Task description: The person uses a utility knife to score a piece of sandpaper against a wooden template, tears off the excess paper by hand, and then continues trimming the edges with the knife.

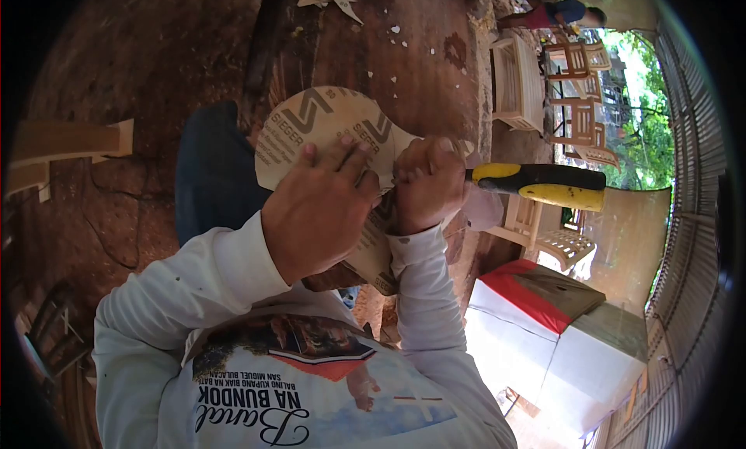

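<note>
A brown sheet of sandpaper with a rounded edge lies printed back up, marked SIEGER, on a dark wooden surface. My left hand rests on it, fingers stretched out and pressing it down. Beside it, my right hand is closed in a fist around a tool with a yellow-and-black handle. The handle sticks out to the right of the fist, and the tool's working end is hidden by my fingers. Another part of the printed paper shows below, between my wrists.
The wooden surface carries paper scraps and small white bits. Wooden chairs and a bench-like wooden piece stand to the right, with a person beyond. A white box-like object with a red cover is at lower right.
</note>
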`<state>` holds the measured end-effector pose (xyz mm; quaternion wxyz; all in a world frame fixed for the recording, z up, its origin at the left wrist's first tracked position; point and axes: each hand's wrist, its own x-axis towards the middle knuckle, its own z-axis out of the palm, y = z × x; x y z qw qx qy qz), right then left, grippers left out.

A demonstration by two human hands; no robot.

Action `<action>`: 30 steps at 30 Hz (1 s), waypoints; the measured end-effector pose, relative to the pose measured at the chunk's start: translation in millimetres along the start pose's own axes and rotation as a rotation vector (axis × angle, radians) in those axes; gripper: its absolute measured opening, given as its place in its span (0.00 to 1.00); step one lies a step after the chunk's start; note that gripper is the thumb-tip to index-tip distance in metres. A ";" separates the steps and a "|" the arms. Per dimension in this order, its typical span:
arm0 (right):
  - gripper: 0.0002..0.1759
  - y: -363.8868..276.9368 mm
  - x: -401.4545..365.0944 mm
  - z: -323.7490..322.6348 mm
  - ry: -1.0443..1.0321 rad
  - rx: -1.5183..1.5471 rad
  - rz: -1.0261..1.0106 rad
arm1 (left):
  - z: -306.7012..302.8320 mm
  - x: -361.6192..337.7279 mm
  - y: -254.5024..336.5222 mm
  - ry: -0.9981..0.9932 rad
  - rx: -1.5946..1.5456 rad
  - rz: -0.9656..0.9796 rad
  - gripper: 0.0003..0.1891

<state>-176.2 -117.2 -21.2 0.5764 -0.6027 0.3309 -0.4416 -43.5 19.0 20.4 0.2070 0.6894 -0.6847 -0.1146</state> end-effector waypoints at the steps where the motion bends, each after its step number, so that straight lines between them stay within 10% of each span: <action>1: 0.19 -7.9 -2.8 6.6 0.040 0.121 0.059 | 0.2 -0.2 -0.3 0.003 0.005 0.001 0.14; 30: 0.14 -0.5 -11.9 -2.0 0.076 0.197 -0.006 | -2.2 -2.6 -5.2 -0.069 0.029 0.054 0.19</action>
